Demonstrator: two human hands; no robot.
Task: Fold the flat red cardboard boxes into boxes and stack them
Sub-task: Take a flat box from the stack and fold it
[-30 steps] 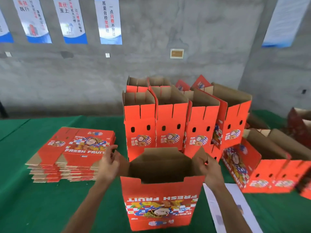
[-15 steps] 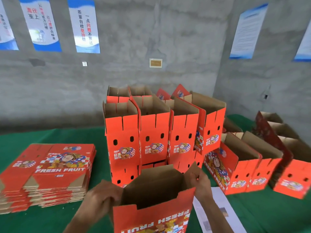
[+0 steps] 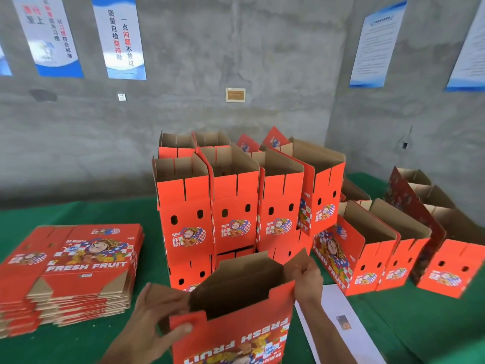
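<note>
both forearms reach forward from below. the left hand (image 3: 160, 315) curls, thumb pressed forward and flat; the right hand (image 3: 307, 281) is raised higher, its fingers (image 3: 301, 271) pinched together.

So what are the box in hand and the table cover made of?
Box in hand: looks like corrugated cardboard, glossy red print outside, raw brown inside, with die-cut flap edges. Table cover: apparently green felt-like cloth, matte and slightly fuzzy; can't confirm the weave.
</note>
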